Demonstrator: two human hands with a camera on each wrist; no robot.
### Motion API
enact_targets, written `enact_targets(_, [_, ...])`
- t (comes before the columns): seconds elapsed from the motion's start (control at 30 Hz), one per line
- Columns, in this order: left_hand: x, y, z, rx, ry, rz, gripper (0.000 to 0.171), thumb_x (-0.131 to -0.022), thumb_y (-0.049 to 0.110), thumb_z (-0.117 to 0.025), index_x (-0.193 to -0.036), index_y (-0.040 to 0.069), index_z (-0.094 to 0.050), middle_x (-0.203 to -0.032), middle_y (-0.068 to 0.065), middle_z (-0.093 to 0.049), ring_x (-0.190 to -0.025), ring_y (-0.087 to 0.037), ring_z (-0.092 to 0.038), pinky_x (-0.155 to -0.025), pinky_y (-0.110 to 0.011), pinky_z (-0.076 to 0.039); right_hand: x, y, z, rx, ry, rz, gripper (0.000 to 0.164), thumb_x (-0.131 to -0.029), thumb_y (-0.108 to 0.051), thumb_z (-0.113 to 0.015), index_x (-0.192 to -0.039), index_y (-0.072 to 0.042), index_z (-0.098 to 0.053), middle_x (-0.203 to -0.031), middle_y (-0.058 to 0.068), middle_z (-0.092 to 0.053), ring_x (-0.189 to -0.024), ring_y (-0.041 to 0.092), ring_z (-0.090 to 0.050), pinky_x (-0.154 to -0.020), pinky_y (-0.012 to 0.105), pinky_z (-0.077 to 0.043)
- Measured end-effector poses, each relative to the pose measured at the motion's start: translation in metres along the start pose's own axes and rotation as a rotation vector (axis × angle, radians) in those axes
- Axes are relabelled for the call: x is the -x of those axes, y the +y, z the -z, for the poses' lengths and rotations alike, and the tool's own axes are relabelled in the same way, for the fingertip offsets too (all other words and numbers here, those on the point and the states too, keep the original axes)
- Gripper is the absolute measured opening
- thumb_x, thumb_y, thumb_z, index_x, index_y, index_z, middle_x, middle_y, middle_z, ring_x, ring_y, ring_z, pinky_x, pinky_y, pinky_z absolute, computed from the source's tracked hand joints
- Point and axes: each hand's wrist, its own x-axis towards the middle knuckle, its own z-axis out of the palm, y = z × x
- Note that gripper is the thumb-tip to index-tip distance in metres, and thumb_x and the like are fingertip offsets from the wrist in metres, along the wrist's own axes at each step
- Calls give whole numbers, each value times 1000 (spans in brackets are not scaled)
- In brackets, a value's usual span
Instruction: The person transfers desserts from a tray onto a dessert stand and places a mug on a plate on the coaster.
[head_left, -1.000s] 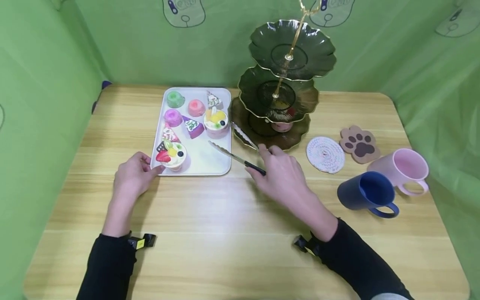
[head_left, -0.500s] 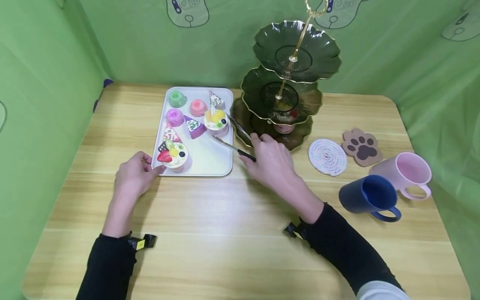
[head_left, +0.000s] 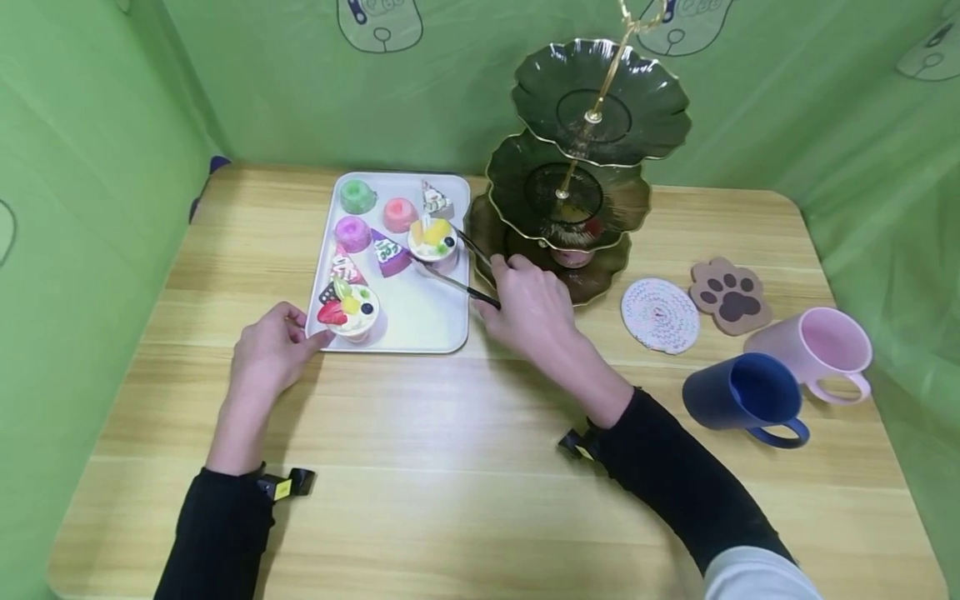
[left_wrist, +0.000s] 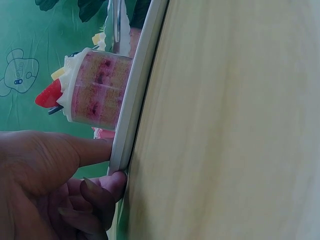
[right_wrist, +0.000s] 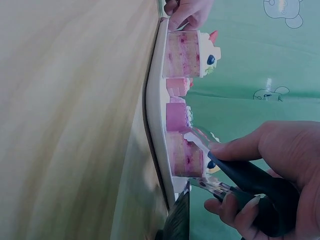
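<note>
My left hand (head_left: 268, 350) pinches the near left corner of a white tray (head_left: 427, 325); in the left wrist view the thumb lies on top and the fingers below. Beside it on the tray stands a strawberry-topped cake cup (head_left: 352, 315). My right hand (head_left: 534, 307) grips serving tongs (right_wrist: 250, 177) with dark handles. Their metal ends straddle a second cake cup (head_left: 435, 243), topped with yellow fruit and a blueberry, standing on the tray. Close by are a purple cake slice (head_left: 391, 254), a white-topped slice (head_left: 437, 202) and a pink slice (head_left: 346, 267).
Green, pink and purple round sweets (head_left: 352, 234) fill the tray's far left. A three-tier dark stand (head_left: 600, 146) rises right of it, with a pink item on its bottom tier. Farther right lie a round coaster (head_left: 660, 317), a paw coaster (head_left: 731, 296), a blue mug (head_left: 708, 393) and pink mug (head_left: 780, 343).
My right hand has moved left with the tongs, from beside the stand to the yellow-fruit cake cup, and the tong ends now sit on either side of it. My left hand stays at the tray corner.
</note>
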Motion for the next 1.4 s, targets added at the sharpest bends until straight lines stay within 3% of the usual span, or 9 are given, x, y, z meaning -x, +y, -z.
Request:
enact_targets(0.23, [-1,1,0,3,11,-3,46,-83,45,-65,-103,7,-50,-86,-10,-57,-69,-25,-50,-58,-34,-36,-6,2,3,6,-30,26,61,-76,-49,-69,-117,-7,-57,-84,6,-52,-63,29,-53,-49,42,-43])
enact_targets(0.43, [0,1,-2,7,4,-15,47,-83,46,-65,-103,7,-50,-86,-10,-58,-68,-25,-51,-58,-33,-37,-7,4,1,3,-85,36,60,-76,-49,-69,-118,-7,-58,-84,6,-53,-67,29,-54,-52,42,-44])
enact_targets(0.7, [0,1,-1,6,8,-16,46,-83,46,-65,-103,6,-50,-84,-10,-56,-67,-25,-50,-57,-33,-36,-5,3,0,5,-89,41,60,-78,-48,-68,-121,-8,-57,-90,7,-57,-73,30,-57,-56,43,-45])
enact_targets(0.97, [0,0,-1,7,9,-13,47,-83,46,-65,-102,6,-50,-84,-10,-57,-67,-25,-50,-58,-33,-35,9,6,14,-5,-52,47,59,-80,-52,-64,-122,-10,-57,-90,7,-58,-77,29,-58,-58,43,-45])
enact_targets(1.2, [1,0,-1,5,-1,-19,48,-83,46,-64,-103,5,-50,-84,-10,-57,-67,-25,-50,-58,-34,-35,30,24,30,-50,12,60,60,-81,-50,-64,-122,-6,-58,-91,8,-63,-74,28,-60,-57,42,-45])
enact_targets(1.4, [1,1,-1,-3,-4,-15,47,-83,45,-64,-103,5,-49,-83,-11,-57,-66,-25,-50,-57,-33,-35,44,42,35,-63,10,-6,62,-81,-51,-63,-124,-6,-57,-103,16,-65,-82,34,-61,-59,46,-46])
